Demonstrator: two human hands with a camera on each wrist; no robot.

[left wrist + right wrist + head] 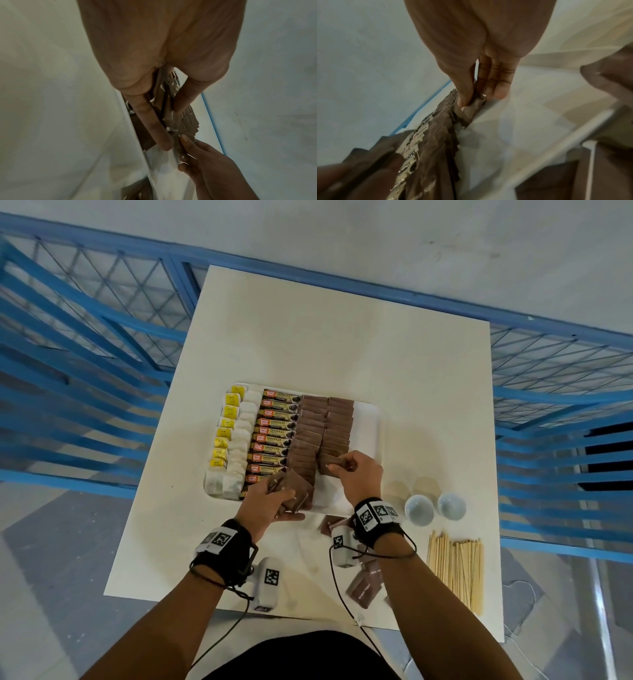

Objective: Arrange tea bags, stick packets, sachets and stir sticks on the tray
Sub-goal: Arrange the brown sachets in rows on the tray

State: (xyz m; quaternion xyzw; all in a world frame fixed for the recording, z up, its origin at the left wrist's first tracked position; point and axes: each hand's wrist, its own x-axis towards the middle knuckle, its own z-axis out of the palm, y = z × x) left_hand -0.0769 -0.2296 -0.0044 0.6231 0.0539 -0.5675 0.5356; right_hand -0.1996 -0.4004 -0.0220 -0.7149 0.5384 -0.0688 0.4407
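A white tray holds columns of tea bags with yellow tags, stick packets and two columns of brown sachets. My left hand grips a fanned bunch of brown sachets over the tray's near edge; the left wrist view shows that bunch of sachets between thumb and fingers. My right hand pinches one brown sachet at the near end of the right sachet column; in the right wrist view this single sachet sits between thumb and fingers. Wooden stir sticks lie on the table at right.
Two white cups stand right of the tray. Loose brown sachets lie on the white table near its front edge, under my right forearm. Blue metal railings flank the table on both sides.
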